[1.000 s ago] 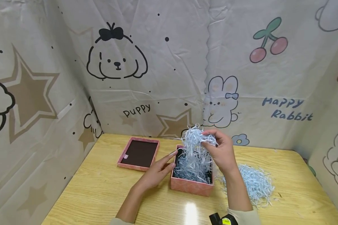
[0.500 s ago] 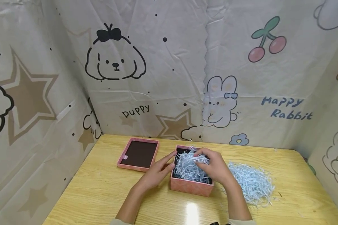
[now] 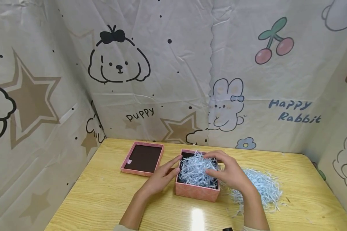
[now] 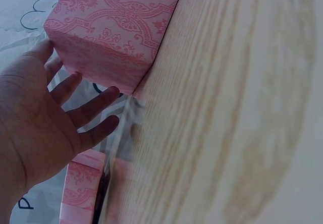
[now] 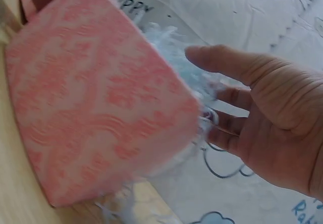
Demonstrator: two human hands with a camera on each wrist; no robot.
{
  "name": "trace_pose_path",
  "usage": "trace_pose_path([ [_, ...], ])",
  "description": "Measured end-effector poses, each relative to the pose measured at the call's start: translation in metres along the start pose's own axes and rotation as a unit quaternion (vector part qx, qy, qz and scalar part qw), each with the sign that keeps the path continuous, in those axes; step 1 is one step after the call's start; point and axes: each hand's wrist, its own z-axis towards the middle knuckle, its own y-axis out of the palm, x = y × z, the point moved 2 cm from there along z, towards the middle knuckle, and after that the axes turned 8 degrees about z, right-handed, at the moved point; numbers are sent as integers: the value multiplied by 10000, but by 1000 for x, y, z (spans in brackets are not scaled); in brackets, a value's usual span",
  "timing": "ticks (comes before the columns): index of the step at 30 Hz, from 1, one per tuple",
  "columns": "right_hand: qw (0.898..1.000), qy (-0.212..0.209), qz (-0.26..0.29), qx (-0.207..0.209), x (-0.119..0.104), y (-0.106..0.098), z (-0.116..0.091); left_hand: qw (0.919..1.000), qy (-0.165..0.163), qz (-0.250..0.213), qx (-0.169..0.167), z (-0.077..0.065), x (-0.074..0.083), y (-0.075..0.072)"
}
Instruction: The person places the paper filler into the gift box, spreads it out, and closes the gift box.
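A pink patterned box (image 3: pixel 197 192) stands uncovered on the table, filled with pale blue shredded paper (image 3: pixel 194 170). My left hand (image 3: pixel 162 175) rests its fingertips against the box's left side, fingers spread and fairly straight; the left wrist view shows that palm facing the pink wall (image 4: pixel 113 24). Above the box's right rim is my right hand (image 3: pixel 229 170), thumb and fingers apart, with the fingertips at the paper's surface. In the right wrist view nothing is pinched between thumb (image 5: pixel 217 58) and fingers, though some fingertips are hidden behind the box and shreds.
A shallow pink lid (image 3: pixel 146 158) with a dark inside lies at the box's left. To the right, partly behind my right forearm, is a loose pile of blue shredded paper (image 3: pixel 266 190). A printed cloth (image 3: pixel 173 80) hangs behind the wooden table (image 3: pixel 104 199).
My right hand has lowered a clump of shredded paper into the box and let go, then drawn slightly right. The shreds now lie inside. My left hand has stayed at the box's side.
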Motion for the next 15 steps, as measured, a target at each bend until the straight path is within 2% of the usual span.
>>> trace_pose_path([
  [4, 9999, 115, 59, 51, 4, -16, -11, 10000, -22, 10, 1, 0, 0, 1],
  [9, 9977, 430, 3, 523, 14, -44, -28, 10000, -31, 2, 8, 0, 1, 2],
  [15, 9863, 1176, -150, 1149, 36, -78, -59, 10000, -7, -43, 20, -1, 0, 1],
])
